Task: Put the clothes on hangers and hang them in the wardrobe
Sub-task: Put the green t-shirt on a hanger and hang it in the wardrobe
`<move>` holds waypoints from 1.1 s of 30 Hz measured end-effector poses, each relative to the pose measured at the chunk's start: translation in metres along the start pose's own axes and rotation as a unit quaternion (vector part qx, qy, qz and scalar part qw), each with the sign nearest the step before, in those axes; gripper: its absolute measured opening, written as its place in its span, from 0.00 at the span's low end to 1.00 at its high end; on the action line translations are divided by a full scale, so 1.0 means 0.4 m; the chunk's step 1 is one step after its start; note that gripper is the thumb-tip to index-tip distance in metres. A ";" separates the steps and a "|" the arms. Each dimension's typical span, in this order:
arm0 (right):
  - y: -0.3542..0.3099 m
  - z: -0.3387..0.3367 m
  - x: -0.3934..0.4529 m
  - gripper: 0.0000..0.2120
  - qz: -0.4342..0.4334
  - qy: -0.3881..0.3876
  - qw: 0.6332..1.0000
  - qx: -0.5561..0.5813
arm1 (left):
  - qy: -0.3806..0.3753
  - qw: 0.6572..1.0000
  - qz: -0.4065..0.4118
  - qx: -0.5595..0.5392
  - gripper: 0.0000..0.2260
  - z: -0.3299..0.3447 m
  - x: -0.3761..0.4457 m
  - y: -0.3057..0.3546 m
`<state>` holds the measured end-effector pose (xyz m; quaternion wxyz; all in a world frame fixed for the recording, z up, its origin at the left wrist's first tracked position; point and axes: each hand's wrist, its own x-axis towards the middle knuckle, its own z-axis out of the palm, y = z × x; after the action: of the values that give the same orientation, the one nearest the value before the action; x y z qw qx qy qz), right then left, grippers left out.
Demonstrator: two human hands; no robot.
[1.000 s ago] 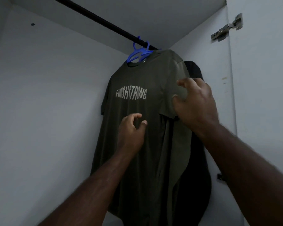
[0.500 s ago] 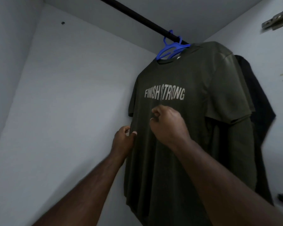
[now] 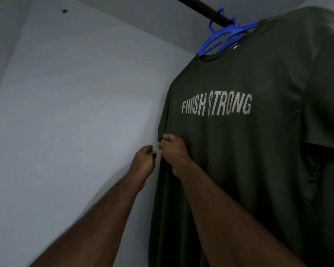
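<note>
While the fingers (image 3: 165,140) of the right hand (image 3: 173,151) curl in and pinch the hem of the near sleeve, that hand sits right at the left edge of the shirt (image 3: 239,151). Just beside it, the left hand (image 3: 144,160) is curled too, fingertips up near the same sleeve edge, but whether it holds any cloth I cannot tell. Both forearms reach up from below. Dark olive shirt, pale "FINISH STRONG" lettering across the chest, hanging full length on a blue hanger (image 3: 223,36). Hanger's hook is over the dark rail (image 3: 201,7) at the top of the wardrobe, with the pale wall (image 3: 75,112) behind.
</note>
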<state>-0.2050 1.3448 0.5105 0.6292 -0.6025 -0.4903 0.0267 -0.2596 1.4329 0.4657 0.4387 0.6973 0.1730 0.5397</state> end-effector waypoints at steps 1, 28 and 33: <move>0.009 0.012 0.025 0.26 0.003 -0.008 1.000 0.013 | 0.012 1.000 -0.006 -0.011 0.21 -0.004 0.016 -0.001; -0.001 -0.039 0.064 0.10 0.038 -0.029 0.872 0.486 | -0.022 0.940 -0.080 -0.330 0.28 -0.042 0.098 0.178; 0.013 -0.051 0.052 0.12 0.037 -0.041 0.891 0.450 | 0.019 0.936 -0.053 -0.349 0.04 -0.027 0.124 0.224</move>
<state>-0.1781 1.3445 0.5228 0.8107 -0.2707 -0.4288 0.2925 -0.2725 1.4233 0.5676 0.6790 0.4803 0.0190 0.5549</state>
